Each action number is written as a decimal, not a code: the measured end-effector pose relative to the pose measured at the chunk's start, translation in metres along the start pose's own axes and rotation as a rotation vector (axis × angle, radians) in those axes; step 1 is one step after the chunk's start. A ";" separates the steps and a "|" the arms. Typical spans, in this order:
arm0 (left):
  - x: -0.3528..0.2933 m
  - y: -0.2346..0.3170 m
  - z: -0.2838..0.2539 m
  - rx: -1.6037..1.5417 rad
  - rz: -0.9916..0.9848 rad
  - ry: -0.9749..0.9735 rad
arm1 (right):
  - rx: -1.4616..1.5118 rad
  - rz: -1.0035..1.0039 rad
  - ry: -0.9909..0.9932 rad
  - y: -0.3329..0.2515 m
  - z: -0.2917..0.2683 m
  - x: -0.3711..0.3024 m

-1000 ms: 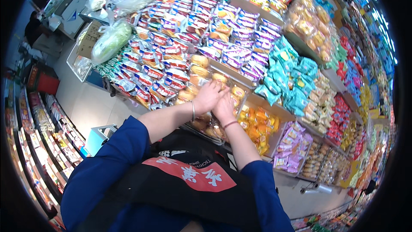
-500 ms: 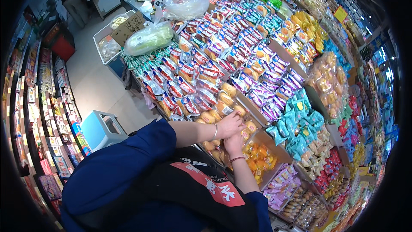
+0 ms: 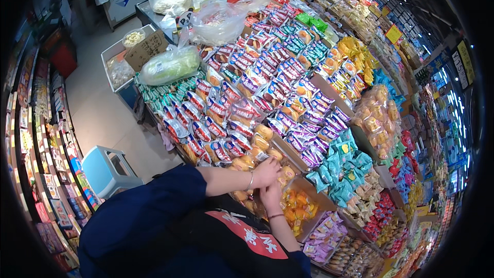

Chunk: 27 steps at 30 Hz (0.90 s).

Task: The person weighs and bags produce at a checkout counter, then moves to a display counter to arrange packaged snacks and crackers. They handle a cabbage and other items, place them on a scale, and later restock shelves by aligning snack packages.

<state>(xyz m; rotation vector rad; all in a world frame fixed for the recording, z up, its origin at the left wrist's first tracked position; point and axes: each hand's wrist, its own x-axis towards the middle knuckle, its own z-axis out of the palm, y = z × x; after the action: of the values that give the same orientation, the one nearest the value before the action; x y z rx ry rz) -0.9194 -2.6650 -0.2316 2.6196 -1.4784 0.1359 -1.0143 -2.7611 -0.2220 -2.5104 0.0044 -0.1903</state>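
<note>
My left hand (image 3: 266,172) is closed, its fingers curled down on the clear plastic over golden-brown buns (image 3: 264,133). Just below it, my right hand (image 3: 271,196) also looks closed, its fingertips partly hidden by the left hand. The two hands touch or nearly touch above the bun section. What lies between the fingers is too small to make out. More packed buns (image 3: 241,163) lie under and around my hands. Beside the right wrist are orange-yellow wrapped snacks (image 3: 298,207).
Red-white-blue wrapped snacks (image 3: 218,108) cover the sloping display. Teal packets (image 3: 343,170) and purple packets (image 3: 325,236) lie right of cardboard dividers. A bagged cabbage (image 3: 170,66) rests on the far left corner. A blue-white stool (image 3: 109,171) stands on the floor, near stocked shelves (image 3: 51,164).
The view has shifted, so the display and stool sit a little differently. My hands stay close together over the buns, with small finger movements. The person at the far left is now mostly lost in shadow.
</note>
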 end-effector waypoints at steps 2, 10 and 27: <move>-0.011 0.007 -0.029 -0.176 0.070 0.091 | 0.055 0.000 0.115 -0.008 -0.011 -0.014; -0.081 0.030 -0.092 -0.914 0.177 0.142 | 0.437 0.411 0.282 -0.031 -0.043 -0.092; -0.093 0.162 -0.068 -0.657 0.515 -0.119 | 0.804 0.512 0.305 -0.023 -0.034 -0.217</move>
<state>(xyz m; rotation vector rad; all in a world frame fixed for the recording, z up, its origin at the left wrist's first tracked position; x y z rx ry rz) -1.1074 -2.6586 -0.1661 1.7317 -1.8137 -0.3960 -1.2347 -2.7521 -0.2109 -1.5963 0.5707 -0.2891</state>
